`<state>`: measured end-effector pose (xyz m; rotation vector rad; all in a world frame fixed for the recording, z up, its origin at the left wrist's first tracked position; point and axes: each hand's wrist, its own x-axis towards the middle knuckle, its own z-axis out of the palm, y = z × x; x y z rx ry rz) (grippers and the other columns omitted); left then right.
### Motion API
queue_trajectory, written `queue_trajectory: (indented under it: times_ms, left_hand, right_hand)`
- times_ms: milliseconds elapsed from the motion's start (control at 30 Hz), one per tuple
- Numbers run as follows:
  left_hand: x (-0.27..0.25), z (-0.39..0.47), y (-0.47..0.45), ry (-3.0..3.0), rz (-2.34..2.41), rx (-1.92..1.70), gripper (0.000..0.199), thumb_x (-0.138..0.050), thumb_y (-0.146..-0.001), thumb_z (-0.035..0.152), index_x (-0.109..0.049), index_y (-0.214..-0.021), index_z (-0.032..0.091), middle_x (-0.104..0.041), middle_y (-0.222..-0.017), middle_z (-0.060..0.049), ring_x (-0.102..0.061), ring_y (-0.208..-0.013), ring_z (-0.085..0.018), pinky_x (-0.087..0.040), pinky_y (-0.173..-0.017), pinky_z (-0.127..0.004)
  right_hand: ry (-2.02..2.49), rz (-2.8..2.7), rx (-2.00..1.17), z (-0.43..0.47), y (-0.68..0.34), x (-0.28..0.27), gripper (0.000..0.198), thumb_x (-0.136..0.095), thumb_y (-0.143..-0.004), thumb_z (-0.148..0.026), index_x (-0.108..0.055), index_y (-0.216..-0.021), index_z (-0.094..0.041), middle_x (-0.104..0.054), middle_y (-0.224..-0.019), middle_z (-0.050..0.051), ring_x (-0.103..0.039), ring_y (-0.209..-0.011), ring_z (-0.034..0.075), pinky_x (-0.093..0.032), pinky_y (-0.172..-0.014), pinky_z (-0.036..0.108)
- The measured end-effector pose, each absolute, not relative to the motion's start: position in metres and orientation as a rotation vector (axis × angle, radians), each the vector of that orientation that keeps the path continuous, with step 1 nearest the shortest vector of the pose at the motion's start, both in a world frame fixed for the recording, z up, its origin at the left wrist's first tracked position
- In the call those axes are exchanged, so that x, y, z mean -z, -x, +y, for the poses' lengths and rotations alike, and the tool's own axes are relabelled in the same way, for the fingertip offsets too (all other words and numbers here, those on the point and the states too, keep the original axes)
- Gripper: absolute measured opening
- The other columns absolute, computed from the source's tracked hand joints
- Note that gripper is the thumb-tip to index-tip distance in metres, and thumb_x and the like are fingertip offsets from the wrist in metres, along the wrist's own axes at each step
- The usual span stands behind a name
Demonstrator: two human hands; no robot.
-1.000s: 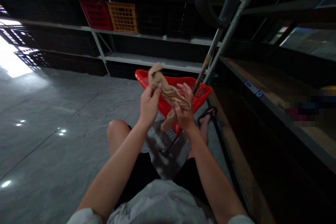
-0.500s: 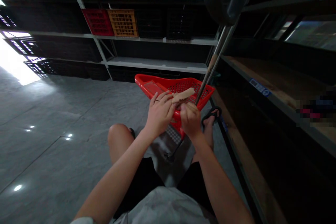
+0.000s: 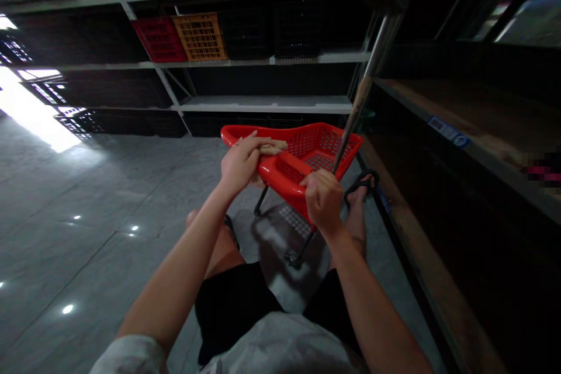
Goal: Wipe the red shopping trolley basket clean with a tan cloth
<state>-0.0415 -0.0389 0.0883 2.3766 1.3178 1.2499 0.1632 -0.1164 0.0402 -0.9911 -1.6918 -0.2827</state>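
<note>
Head view: the left hand (image 3: 239, 162) lies over a crumpled, dull tan cloth (image 3: 274, 148) on the near edge of the glossy red basket (image 3: 283, 180), fingers together, slightly bent; whether gripping or merely pressing, I can't tell. The cloth's visible end points right, its long axis roughly sideways. Farther right, the right hand (image 3: 324, 198) is curled tightly around the basket's near corner.

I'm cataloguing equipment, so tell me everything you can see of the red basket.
The red basket looks like glossy plastic, with a broad, smooth rim and perforated walls. It stands upright on thin dark legs above the grey floor. The left hand presses a tan cloth on its rim; the right hand grips that rim farther right. A metal pole rises at its right.
</note>
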Motion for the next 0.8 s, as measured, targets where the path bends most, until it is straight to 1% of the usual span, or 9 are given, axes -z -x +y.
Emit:
queue_trajectory:
  times_ms: [67, 167, 300, 333, 400, 500, 600, 700, 800]
  left_hand:
    - [-0.084, -0.086, 0.022, -2.439, 1.259, -1.260, 0.044, -0.038, -0.090, 0.010, -0.073, -0.108, 0.030, -0.076, -0.126, 0.002, -0.058, -0.139, -0.020, -0.042, -0.121, -0.047]
    - [-0.076, -0.122, 0.001, -2.549, 1.203, -1.271, 0.041, -0.039, -0.092, 0.012, -0.071, -0.111, 0.026, -0.075, -0.127, 0.000, -0.060, -0.136, -0.019, -0.034, -0.127, -0.047]
    - [-0.078, -0.080, 0.003, -2.459, 1.221, -1.355, 0.040, -0.037, -0.089, 0.011, -0.072, -0.101, 0.025, -0.078, -0.114, 0.000, -0.063, -0.133, -0.022, -0.029, -0.129, -0.051]
    - [-0.081, -0.060, 0.008, -2.399, 1.235, -1.369, 0.039, -0.038, -0.089, 0.012, -0.073, -0.098, 0.026, -0.079, -0.112, 0.000, -0.065, -0.129, -0.023, -0.033, -0.127, -0.051]
    - [-0.088, -0.022, 0.024, -2.244, 1.304, -1.383, 0.033, -0.043, -0.090, 0.017, -0.074, -0.095, 0.027, -0.079, -0.110, -0.003, -0.070, -0.115, -0.025, -0.050, -0.111, -0.048]
    - [-0.097, 0.009, 0.045, -2.079, 1.479, -1.403, 0.030, -0.046, -0.096, 0.029, -0.074, -0.088, 0.023, -0.076, -0.091, -0.006, -0.071, -0.097, -0.026, -0.055, -0.094, -0.048]
    - [-0.093, -0.010, 0.044, -2.151, 1.490, -1.473, 0.029, -0.045, -0.098, 0.027, -0.073, -0.090, 0.024, -0.076, -0.094, -0.005, -0.070, -0.099, -0.027, -0.051, -0.105, -0.053]
    - [-0.076, -0.064, 0.015, -2.273, 1.370, -1.577, 0.034, -0.040, -0.095, 0.016, -0.073, -0.094, 0.025, -0.078, -0.105, -0.002, -0.069, -0.113, -0.025, -0.035, -0.125, -0.055]
    - [-0.061, -0.117, -0.025, -2.351, 1.238, -1.702, 0.039, -0.037, -0.095, 0.012, -0.073, -0.100, 0.026, -0.079, -0.107, 0.000, -0.068, -0.124, -0.022, -0.026, -0.131, -0.053]
  right_hand:
    - [0.960, -1.661, 0.278, -0.118, -0.166, -0.040, 0.035, -0.035, -0.101, -0.020, -0.047, -0.068, -0.026, -0.056, -0.063, 0.001, -0.052, -0.066, 0.020, -0.036, -0.067, 0.036]
    - [0.946, -1.640, 0.265, -0.121, -0.173, -0.039, 0.035, -0.036, -0.101, -0.020, -0.045, -0.068, -0.026, -0.053, -0.062, 0.001, -0.049, -0.064, 0.020, -0.035, -0.065, 0.037]
    - [0.975, -1.701, 0.219, -0.122, -0.178, -0.041, 0.034, -0.034, -0.100, -0.021, -0.048, -0.070, -0.026, -0.056, -0.065, 0.002, -0.051, -0.068, 0.021, -0.036, -0.067, 0.038]
    - [0.984, -1.721, 0.216, -0.121, -0.178, -0.042, 0.034, -0.033, -0.100, -0.021, -0.048, -0.070, -0.026, -0.056, -0.066, 0.002, -0.051, -0.069, 0.021, -0.036, -0.068, 0.038]
    - [1.001, -1.756, 0.220, -0.118, -0.174, -0.043, 0.034, -0.033, -0.101, -0.023, -0.048, -0.071, -0.026, -0.057, -0.067, 0.002, -0.052, -0.071, 0.021, -0.037, -0.069, 0.039]
    - [1.016, -1.781, 0.229, -0.114, -0.165, -0.042, 0.037, -0.030, -0.104, -0.026, -0.049, -0.072, -0.026, -0.058, -0.068, 0.003, -0.052, -0.072, 0.022, -0.038, -0.071, 0.040]
    - [1.009, -1.696, 0.224, -0.114, -0.156, -0.035, 0.039, -0.025, -0.106, -0.031, -0.056, -0.082, -0.026, -0.062, -0.075, 0.004, -0.056, -0.078, 0.023, -0.041, -0.078, 0.041]
    - [0.963, -1.554, 0.214, -0.117, -0.151, -0.020, 0.034, -0.025, -0.107, -0.037, -0.058, -0.106, -0.027, -0.067, -0.095, 0.005, -0.061, -0.094, 0.024, -0.046, -0.090, 0.043]
    - [0.888, -1.449, 0.122, -0.118, -0.152, -0.002, 0.035, -0.026, -0.106, -0.047, -0.054, -0.118, -0.030, -0.065, -0.110, 0.008, -0.061, -0.108, 0.026, -0.049, -0.098, 0.046]
